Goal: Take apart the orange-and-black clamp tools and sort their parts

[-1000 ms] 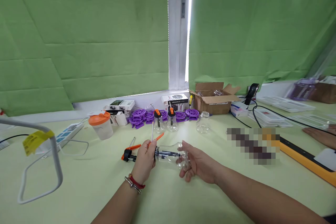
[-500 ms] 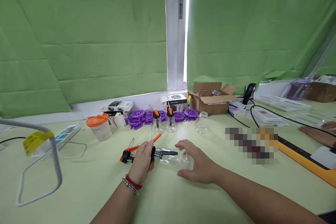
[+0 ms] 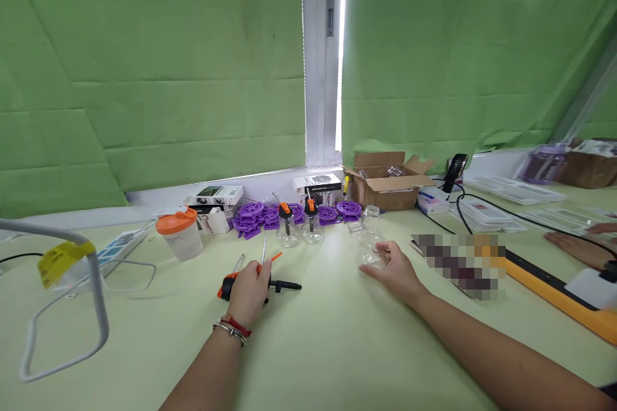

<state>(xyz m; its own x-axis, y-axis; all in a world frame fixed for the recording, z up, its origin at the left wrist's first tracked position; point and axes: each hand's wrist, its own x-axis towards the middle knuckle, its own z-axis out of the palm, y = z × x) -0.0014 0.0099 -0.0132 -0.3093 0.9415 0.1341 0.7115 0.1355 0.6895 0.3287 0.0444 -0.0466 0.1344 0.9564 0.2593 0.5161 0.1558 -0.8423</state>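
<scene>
Head view: your left hand (image 3: pixel 248 292), fingers closed on one black-and-orange pump top (image 3: pixel 285 285); your right hand (image 3: pixel 398 271), fingers curled round one clear bottle (image 3: pixel 368 255), over the surface (image 3: pixel 313 347). Risk: hasty swing toppling the clear jar (image 3: pixel 373 219) behind.

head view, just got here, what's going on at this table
A person's left hand grips a black fitting, its dark stem pointing right; an orange strip and a metal rod stick out beside it. The right hand holds a clear bottle, tipped over and apart from the fitting. Behind, two bottles with black-and-orange tops stand near purple parts.
</scene>
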